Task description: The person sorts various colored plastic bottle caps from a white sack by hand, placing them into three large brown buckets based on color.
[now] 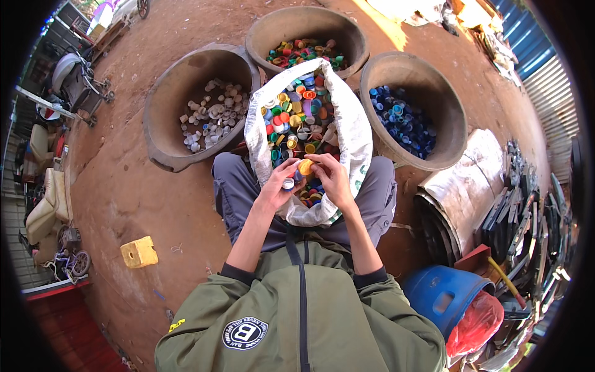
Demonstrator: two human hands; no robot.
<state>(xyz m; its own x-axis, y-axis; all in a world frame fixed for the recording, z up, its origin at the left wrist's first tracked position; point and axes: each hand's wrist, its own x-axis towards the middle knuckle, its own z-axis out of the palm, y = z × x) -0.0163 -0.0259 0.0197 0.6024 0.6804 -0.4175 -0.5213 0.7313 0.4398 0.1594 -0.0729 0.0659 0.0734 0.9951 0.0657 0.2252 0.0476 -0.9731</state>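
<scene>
Between my knees stands a white woven sack [352, 125] with its rim rolled down, full of plastic bottle caps [297, 109] in many colours. Over its near side, my left hand [280, 183] holds several caps, among them a white-and-blue cap [288, 184]. My right hand [333, 179] has a yellow-orange cap [305, 167] at its fingertips, close against the left fingers. Beyond the sack are three round tubs. White caps lie in the left tub [167, 93], mixed red, green and yellow ones in the far tub [265, 35], and blue ones in the right tub [446, 107].
On the dirt floor to the left sits a yellow block [139, 252]. A blue plastic drum [441, 293] with a red bag [476, 325] lies at the lower right, near stacked dark panels [511, 214] and a folded pale sheet [465, 186]. A stroller [76, 81] stands far left.
</scene>
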